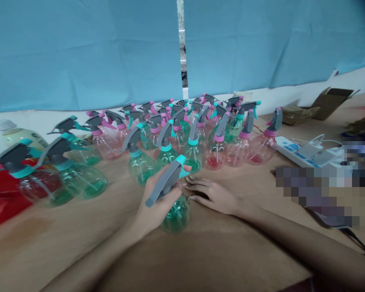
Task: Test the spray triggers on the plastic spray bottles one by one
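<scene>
My left hand [161, 198] is wrapped round the neck of a green spray bottle [177, 215] with a grey and turquoise trigger head. The bottle is on or just above the table, close in front of me. Part of its neck is hidden behind my fingers. Beside it, my right hand [213, 194] rests palm down on the brown tabletop [231, 247], fingers stretched out towards the bottle and holding nothing. Just beyond my hands stand another green spray bottle [195, 156] and a pink spray bottle [214, 156], each with coloured liquid or tint at the bottom.
Several pink and green spray bottles crowd the back of the table. A white power strip [295, 152] with cables lies at right, near an open cardboard box [331, 103]. A red plastic bag [3, 198] is at far left. Blue cloth [79, 52] hangs behind.
</scene>
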Tool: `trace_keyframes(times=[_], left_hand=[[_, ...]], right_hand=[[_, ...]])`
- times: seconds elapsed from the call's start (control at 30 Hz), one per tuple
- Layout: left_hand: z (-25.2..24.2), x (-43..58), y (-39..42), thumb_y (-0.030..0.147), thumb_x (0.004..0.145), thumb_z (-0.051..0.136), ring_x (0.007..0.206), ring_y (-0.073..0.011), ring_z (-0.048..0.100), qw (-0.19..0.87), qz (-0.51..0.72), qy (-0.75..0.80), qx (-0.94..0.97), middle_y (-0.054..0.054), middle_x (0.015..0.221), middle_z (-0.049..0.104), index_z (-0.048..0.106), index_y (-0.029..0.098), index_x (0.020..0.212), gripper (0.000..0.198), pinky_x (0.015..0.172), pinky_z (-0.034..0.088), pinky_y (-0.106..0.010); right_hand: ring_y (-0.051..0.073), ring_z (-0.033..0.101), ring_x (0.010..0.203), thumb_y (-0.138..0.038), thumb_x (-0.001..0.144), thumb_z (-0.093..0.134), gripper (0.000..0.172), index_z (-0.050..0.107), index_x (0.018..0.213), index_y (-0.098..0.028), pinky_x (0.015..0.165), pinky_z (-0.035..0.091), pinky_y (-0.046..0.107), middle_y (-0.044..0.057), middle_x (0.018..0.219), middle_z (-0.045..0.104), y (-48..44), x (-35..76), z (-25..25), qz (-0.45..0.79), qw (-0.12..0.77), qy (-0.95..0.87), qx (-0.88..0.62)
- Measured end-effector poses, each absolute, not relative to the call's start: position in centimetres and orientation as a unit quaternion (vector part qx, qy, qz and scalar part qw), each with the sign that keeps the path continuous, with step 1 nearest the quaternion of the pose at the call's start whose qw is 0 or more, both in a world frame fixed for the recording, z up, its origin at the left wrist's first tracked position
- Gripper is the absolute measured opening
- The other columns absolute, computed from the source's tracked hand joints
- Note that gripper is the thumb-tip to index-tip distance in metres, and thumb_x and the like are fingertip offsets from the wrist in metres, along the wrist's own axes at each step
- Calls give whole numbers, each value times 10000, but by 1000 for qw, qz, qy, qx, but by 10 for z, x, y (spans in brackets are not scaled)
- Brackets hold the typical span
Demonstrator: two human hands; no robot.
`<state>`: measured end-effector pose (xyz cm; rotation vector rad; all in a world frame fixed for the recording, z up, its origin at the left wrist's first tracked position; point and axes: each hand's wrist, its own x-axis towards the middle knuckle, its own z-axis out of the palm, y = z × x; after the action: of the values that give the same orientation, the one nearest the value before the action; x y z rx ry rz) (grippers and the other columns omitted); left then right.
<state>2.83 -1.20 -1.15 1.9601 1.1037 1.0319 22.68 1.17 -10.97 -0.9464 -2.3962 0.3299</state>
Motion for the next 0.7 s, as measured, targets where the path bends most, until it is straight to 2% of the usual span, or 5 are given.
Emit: trace_keyframes(times=[0.1,0.27,0.4,0.53,0.7], left_hand=[[-13,28,-12,220,797,495,623,-129,523,334,392,415,750,35,661,527,578,243,1062,279,654,444,-264],[-13,27,-13,240,806,494,649,-133,527,329,387,425,749,35,681,530,588,248,1036,249,677,442,-264],[-11,28,-14,234,813,475,629,-140,518,330,375,428,753,36,659,518,558,253,1117,315,668,440,-277],[-10,28,-14,228,805,480,645,-143,519,325,382,422,755,31,678,522,563,259,1108,316,673,442,-279],[-13,27,-13,240,813,487,651,-144,531,340,384,419,749,28,692,538,556,260,1122,318,680,452,-283]], right_hand=[[194,416,1267,-358,913,441,390,518,1259,-194,1053,360,407,87,1321,517,11,227,-109,123,268,-889,-350],[188,409,1273,-347,914,443,393,533,1247,-158,1071,338,377,100,1314,523,10,226,-106,123,259,-889,-357],[190,413,1270,-355,913,442,396,522,1257,-176,1065,347,393,94,1322,515,10,226,-107,120,263,-888,-357],[192,427,1260,-361,913,440,387,521,1256,-202,1048,367,408,81,1314,525,11,227,-109,120,267,-888,-355],[192,416,1268,-365,913,439,397,529,1249,-173,1061,351,390,93,1327,511,11,227,-109,123,262,-888,-356]])
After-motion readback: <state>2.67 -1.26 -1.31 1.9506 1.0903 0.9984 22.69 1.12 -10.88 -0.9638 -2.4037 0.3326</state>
